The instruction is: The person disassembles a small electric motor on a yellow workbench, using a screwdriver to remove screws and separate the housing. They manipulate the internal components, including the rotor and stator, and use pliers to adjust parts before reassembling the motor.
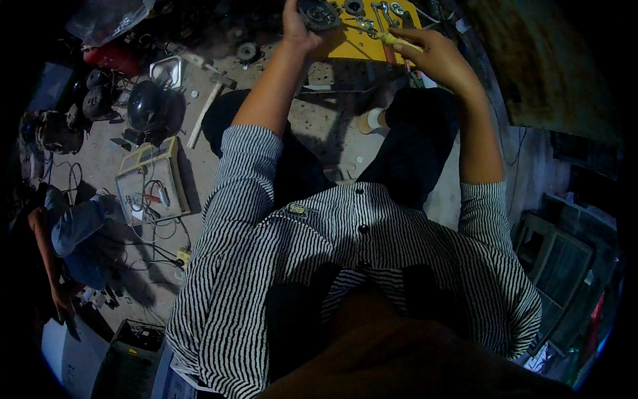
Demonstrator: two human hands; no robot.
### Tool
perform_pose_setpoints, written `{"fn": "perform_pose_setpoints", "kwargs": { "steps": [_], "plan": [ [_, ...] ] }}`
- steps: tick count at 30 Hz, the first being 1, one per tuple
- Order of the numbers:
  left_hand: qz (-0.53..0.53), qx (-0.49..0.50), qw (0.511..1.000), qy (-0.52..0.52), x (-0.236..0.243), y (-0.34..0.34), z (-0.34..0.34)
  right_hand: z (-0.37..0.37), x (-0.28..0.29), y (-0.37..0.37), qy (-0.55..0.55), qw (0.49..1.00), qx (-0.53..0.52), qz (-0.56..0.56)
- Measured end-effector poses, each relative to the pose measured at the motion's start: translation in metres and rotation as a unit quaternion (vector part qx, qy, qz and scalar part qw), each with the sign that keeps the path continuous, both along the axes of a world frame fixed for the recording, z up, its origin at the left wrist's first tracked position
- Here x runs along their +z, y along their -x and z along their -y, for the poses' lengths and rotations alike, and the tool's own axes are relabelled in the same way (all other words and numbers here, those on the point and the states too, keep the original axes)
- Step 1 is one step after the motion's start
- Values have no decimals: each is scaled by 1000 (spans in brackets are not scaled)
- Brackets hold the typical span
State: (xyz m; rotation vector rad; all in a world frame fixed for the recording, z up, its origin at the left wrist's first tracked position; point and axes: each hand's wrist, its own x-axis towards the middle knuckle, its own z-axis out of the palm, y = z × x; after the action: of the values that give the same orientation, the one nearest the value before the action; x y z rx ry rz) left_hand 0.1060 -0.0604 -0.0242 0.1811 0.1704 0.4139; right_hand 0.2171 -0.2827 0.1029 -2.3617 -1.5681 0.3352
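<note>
A dark, round metal part is held in my left hand at the top middle. My right hand grips a screwdriver with a pale yellow handle, its shaft reaching left toward that part. Below both is a yellow board with small round parts and several metal tools on it. Just how the screwdriver's tip meets the part is too small to tell.
A hammer, a metal tray, dark round housings and a boxy device with cables lie on the floor at left. Another person's arm shows at far left. A rusty panel stands at right.
</note>
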Motion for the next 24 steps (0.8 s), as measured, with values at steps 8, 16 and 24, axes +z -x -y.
{"fn": "perform_pose_setpoints", "kwargs": {
  "steps": [8,16,24],
  "plan": [
    [-27,-19,999,-11,-9,-6,-2,3,2,6,-35,999,0,-40],
    [13,-1,997,-77,-28,-15,-12,-4,-14,8,-25,999,-23,-33],
    [15,6,995,-94,-15,-5,-6,-4,-34,22,-135,984,-78,-88]
  ]
}}
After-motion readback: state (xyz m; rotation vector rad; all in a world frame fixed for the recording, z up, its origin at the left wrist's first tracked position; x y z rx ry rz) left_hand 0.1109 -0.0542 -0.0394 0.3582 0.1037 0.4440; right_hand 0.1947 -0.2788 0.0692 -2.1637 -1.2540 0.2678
